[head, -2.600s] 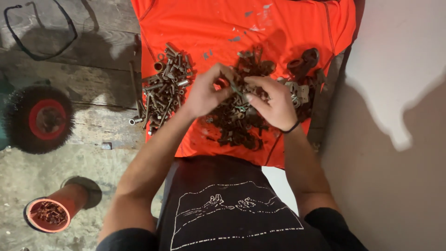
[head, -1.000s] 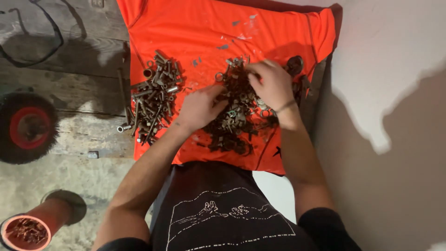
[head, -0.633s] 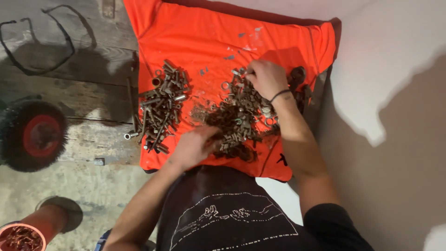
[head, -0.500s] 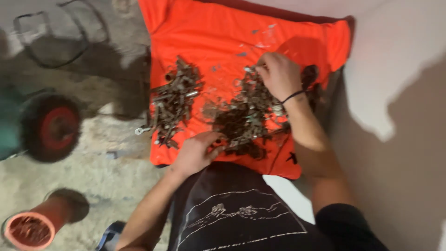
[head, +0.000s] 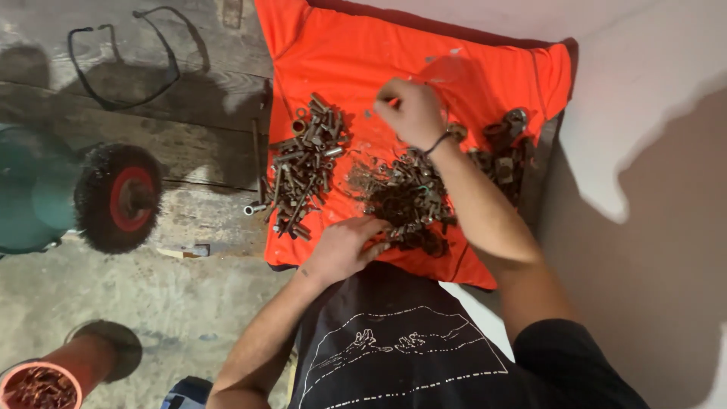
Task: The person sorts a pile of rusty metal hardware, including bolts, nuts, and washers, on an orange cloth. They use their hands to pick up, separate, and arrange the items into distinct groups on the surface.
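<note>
orange cloth (head: 356, 60) is spread over the boards, and the rusty mixed hardware heap (head: 405, 201) lies on its near middle, between the two hands. left hand (head: 344, 246) rests at the heap's near edge, fingers loosely spread and touching the outermost pieces; whether it grips anything i cannot tell. right hand (head: 409, 112) is lifted just beyond the heap's far edge, fingertips pinched together as if on something small, though the piece itself is too small to see. sorted bolt pile (head: 303, 163) lies to the left of the heap, its long pieces running mostly near-to-far, and the left hand is the nearer to it.
</note>
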